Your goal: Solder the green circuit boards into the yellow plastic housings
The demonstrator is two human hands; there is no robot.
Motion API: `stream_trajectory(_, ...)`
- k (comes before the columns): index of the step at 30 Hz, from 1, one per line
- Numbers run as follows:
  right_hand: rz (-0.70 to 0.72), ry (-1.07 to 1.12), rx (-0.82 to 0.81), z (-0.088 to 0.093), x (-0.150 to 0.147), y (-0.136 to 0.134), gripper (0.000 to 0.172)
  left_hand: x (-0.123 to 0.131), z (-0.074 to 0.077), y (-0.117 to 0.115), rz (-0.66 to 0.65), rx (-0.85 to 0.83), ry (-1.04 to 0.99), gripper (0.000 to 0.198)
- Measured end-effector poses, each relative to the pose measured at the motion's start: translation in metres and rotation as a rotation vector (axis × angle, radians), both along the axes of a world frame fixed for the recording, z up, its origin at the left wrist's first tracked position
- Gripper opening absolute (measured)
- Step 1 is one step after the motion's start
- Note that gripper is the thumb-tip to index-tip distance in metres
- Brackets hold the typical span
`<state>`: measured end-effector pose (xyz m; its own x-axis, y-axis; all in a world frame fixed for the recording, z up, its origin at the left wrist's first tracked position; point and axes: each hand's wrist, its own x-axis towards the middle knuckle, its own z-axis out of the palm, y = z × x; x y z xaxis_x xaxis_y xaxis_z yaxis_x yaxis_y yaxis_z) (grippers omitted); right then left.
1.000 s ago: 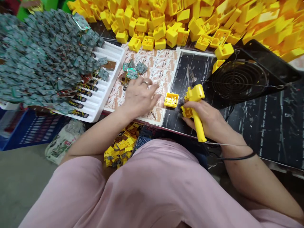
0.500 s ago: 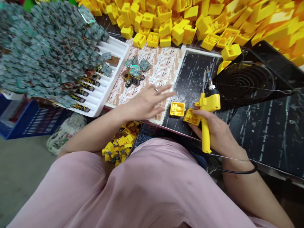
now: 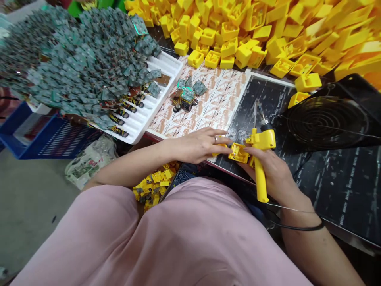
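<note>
Now the case (image 3: 239,153) sits near the close edge of the counter (image 3: 333,178), hollow side up, between the two hands. The big change is at nine o'clock from it: half a second ago the left hand (image 3: 201,145) hung bare over the counter, and now its fingers lie over a second case (image 3: 219,146), fingertips against or just beside the first. Those fingers are stretched and slightly parted; whether they pinch the second case, I cannot tell.

At four o'clock the right hand (image 3: 272,169) is wrapped round the iron (image 3: 262,159), whose tip points towards twelve, while its thumb meets the first case's edge. A yellow bit (image 3: 252,162) shows under that thumb, too hidden to identify.

So both hands are now gathered at the cases, which suggests the work centres there rather than on the loose boards (image 3: 188,94). These lie untouched between ten and eleven, next to the tray (image 3: 171,69) with its board heap (image 3: 95,51). The yellow heap (image 3: 229,31) spreads from twelve to two; the fan (image 3: 320,121) stands towards half past two.
</note>
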<state>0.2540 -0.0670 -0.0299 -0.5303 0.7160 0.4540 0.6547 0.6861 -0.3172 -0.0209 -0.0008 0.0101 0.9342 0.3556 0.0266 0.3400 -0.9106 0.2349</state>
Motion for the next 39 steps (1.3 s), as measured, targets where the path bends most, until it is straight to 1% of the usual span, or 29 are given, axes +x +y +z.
stream_trajectory(1, -0.007, -0.015, 0.017, 0.000, 0.002, -0.001, 0.042, 0.001, -0.001, -0.002, 0.060, 0.009, -0.025, 0.051)
stream_trajectory(4, -0.038, -0.054, 0.060, -0.001, 0.003, -0.002, 0.048, 0.007, -0.008, -0.012, 0.348, 0.022, -0.047, 0.068)
stream_trajectory(5, -0.038, -0.055, 0.059, -0.001, 0.004, -0.001, 0.048, 0.009, -0.012, -0.016, 0.403, 0.018, -0.048, 0.067)
stream_trajectory(6, -0.031, -0.048, 0.050, -0.002, 0.004, 0.000, 0.046, 0.012, -0.015, -0.020, 0.421, 0.007, -0.053, 0.062)
stream_trajectory(7, -0.019, -0.037, 0.037, -0.003, 0.004, 0.001, 0.043, 0.014, -0.018, -0.023, 0.406, -0.009, -0.070, 0.057)
stream_trajectory(9, 0.004, -0.020, 0.013, -0.004, 0.005, 0.003, 0.039, 0.017, -0.022, -0.025, 0.334, -0.047, -0.134, 0.051)
stream_trajectory(11, 0.004, -0.016, 0.027, -0.006, 0.007, 0.005, 0.040, 0.018, -0.022, -0.017, 0.278, -0.066, -0.181, 0.052)
stream_trajectory(12, 0.000, -0.019, 0.047, -0.006, 0.007, 0.005, 0.043, 0.016, -0.021, -0.009, 0.294, -0.054, -0.181, 0.053)
stream_trajectory(13, -0.007, -0.023, 0.071, -0.007, 0.008, 0.005, 0.048, 0.012, -0.018, 0.003, 0.353, -0.023, -0.166, 0.054)
stream_trajectory(14, -0.018, -0.021, 0.095, -0.009, 0.008, 0.004, 0.052, 0.007, -0.014, 0.018, 0.441, 0.022, -0.141, 0.054)
stream_trajectory(16, -0.052, 0.002, 0.134, -0.011, 0.009, 0.003, 0.060, -0.009, -0.006, 0.052, 0.688, 0.148, -0.052, 0.043)
stream_trajectory(17, -0.071, 0.015, 0.151, -0.012, 0.009, 0.002, 0.062, -0.019, -0.001, 0.069, 0.771, 0.187, 0.015, 0.039)
stream_trajectory(18, -0.089, 0.028, 0.169, -0.013, 0.010, 0.001, 0.062, -0.029, 0.003, 0.083, 0.811, 0.198, 0.097, 0.035)
stream_trajectory(20, -0.116, 0.042, 0.194, -0.014, 0.010, 0.001, 0.062, -0.045, 0.013, 0.103, 0.818, 0.216, 0.146, 0.031)
stream_trajectory(22, -0.124, 0.044, 0.199, -0.014, 0.011, 0.001, 0.061, -0.057, 0.026, 0.108, 0.823, 0.207, 0.124, 0.030)
stream_trajectory(24, -0.133, 0.059, 0.189, -0.013, 0.012, 0.001, 0.061, -0.062, 0.044, 0.103, 0.890, 0.150, 0.060, 0.031)
stream_trajectory(25, -0.136, 0.068, 0.184, -0.012, 0.012, 0.001, 0.061, -0.063, 0.053, 0.099, 0.936, 0.114, -0.004, 0.031)
stream_trajectory(27, -0.148, 0.101, 0.182, -0.009, 0.012, 0.000, 0.057, -0.062, 0.068, 0.090, 1.000, 0.036, -0.233, 0.025)
stream_trajectory(28, -0.153, 0.117, 0.185, -0.007, 0.011, -0.001, 0.055, -0.060, 0.073, 0.087, 0.999, -0.016, -0.368, 0.024)
stream_trajectory(29, -0.159, 0.138, 0.187, -0.005, 0.009, -0.003, 0.053, -0.058, 0.076, 0.084, 0.982, -0.078, -0.491, 0.027)
stream_trajectory(31, -0.172, 0.195, 0.185, -0.001, 0.004, -0.006, 0.055, -0.051, 0.074, 0.080, 0.933, -0.226, -0.653, 0.043)
stream_trajectory(32, -0.180, 0.217, 0.180, 0.001, 0.000, -0.007, 0.057, -0.047, 0.070, 0.079, 0.914, -0.306, -0.688, 0.050)
stream_trajectory(34, -0.173, 0.221, 0.152, 0.005, -0.010, -0.007, 0.053, -0.037, 0.058, 0.076, 0.907, -0.395, -0.685, 0.053)
stream_trajectory(36, -0.142, 0.175, 0.125, 0.008, -0.022, -0.003, 0.040, -0.027, 0.045, 0.072, 0.908, -0.390, -0.604, 0.047)
stream_trajectory(38, -0.109, 0.114, 0.106, 0.009, -0.034, 0.004, 0.028, -0.019, 0.035, 0.066, 0.913, -0.296, -0.518, 0.040)
stream_trajectory(39, -0.103, 0.087, 0.107, 0.009, -0.040, 0.008, 0.027, -0.016, 0.030, 0.061, 0.923, -0.239, -0.497, 0.038)
